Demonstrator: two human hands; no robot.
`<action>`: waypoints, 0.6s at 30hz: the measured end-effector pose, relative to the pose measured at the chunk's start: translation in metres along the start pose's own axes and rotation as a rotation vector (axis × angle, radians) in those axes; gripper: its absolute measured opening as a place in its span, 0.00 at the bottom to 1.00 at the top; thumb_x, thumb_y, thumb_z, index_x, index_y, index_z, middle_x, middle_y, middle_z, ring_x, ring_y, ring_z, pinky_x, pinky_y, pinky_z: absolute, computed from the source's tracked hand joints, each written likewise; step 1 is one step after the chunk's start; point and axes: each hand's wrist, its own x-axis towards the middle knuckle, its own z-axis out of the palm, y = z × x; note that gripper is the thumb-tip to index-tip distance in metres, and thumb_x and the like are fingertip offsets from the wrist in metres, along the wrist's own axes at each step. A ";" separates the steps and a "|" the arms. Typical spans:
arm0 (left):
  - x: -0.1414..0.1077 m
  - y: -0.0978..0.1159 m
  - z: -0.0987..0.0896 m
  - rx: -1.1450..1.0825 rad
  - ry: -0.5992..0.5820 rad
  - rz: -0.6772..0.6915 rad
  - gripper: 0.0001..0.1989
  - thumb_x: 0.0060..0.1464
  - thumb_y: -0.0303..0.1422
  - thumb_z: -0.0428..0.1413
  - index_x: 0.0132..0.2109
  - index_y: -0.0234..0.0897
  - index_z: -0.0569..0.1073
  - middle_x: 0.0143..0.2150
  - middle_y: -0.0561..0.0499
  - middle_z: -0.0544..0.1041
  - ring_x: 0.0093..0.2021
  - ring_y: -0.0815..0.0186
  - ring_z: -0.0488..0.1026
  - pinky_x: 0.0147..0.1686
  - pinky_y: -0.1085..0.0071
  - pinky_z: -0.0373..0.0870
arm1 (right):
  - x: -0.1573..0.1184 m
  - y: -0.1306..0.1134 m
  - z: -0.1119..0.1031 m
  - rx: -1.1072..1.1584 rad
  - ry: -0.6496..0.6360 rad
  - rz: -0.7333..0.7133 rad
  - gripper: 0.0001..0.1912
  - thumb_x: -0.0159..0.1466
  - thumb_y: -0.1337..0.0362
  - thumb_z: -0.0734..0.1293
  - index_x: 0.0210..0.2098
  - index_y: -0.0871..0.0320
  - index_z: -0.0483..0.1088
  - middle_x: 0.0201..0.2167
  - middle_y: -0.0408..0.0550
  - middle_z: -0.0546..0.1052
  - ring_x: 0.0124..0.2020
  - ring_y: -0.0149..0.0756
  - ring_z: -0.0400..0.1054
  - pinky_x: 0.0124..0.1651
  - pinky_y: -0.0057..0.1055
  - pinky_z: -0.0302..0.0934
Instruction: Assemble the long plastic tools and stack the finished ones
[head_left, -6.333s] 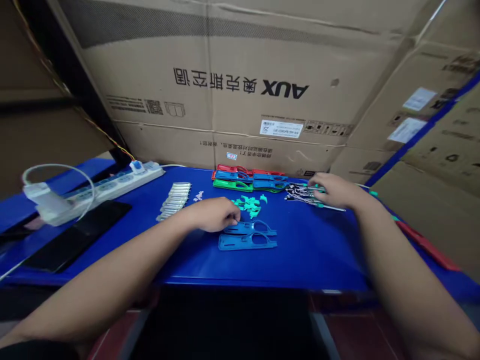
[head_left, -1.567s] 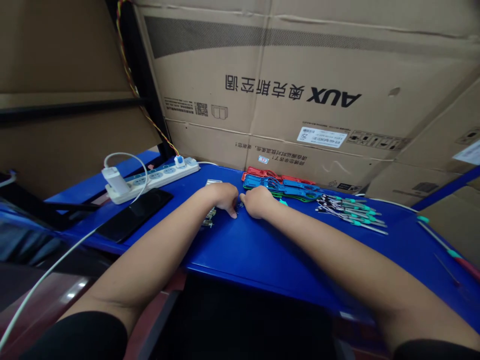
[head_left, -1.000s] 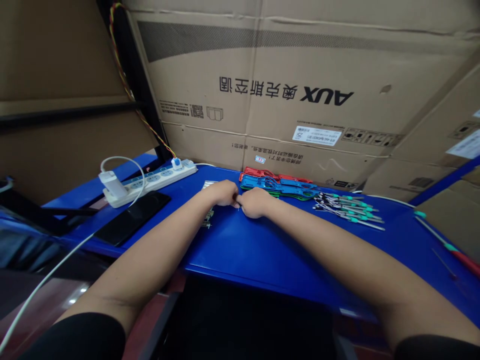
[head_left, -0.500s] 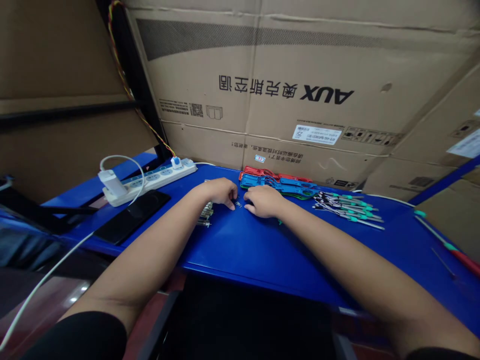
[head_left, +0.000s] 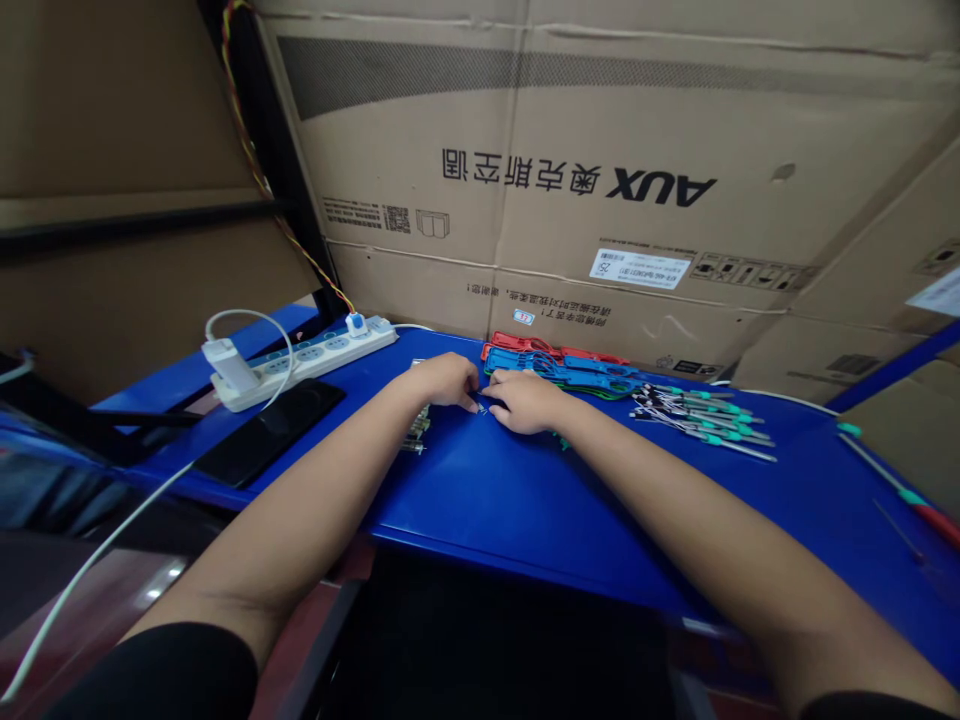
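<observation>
My left hand (head_left: 450,381) is over the blue tabletop (head_left: 487,500), thumb and forefinger curled together beside a few tiny shiny pieces (head_left: 482,408). What sits between those fingertips is too small to make out. Facing it, my right hand (head_left: 527,402) rests by the same pieces, with thumb and forefinger apart and nothing visible between them. Several small clear and metallic parts (head_left: 418,432) lie by my left wrist, partly covered by the forearm. Small green bits (head_left: 561,440) show under my right wrist.
Flat blue plastic pieces (head_left: 559,368) and red ones (head_left: 592,356) lie at the back, near a bundle of thin rods with teal parts (head_left: 716,418). To the left are a black phone (head_left: 274,430) and a white power strip (head_left: 322,355). Cardboard (head_left: 525,120) walls the back.
My left thumb and forefinger have drawn closer together at the tiny pieces. My right hand has barely moved. The whole view has shifted slightly.
</observation>
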 end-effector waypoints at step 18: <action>0.005 0.000 0.008 -0.057 0.044 0.027 0.09 0.49 0.35 0.63 0.40 0.41 0.82 0.36 0.52 0.83 0.36 0.66 0.78 0.32 0.76 0.64 | 0.003 -0.003 0.006 -0.020 0.077 0.061 0.18 0.71 0.55 0.60 0.53 0.50 0.76 0.47 0.51 0.77 0.49 0.42 0.70 0.46 0.34 0.58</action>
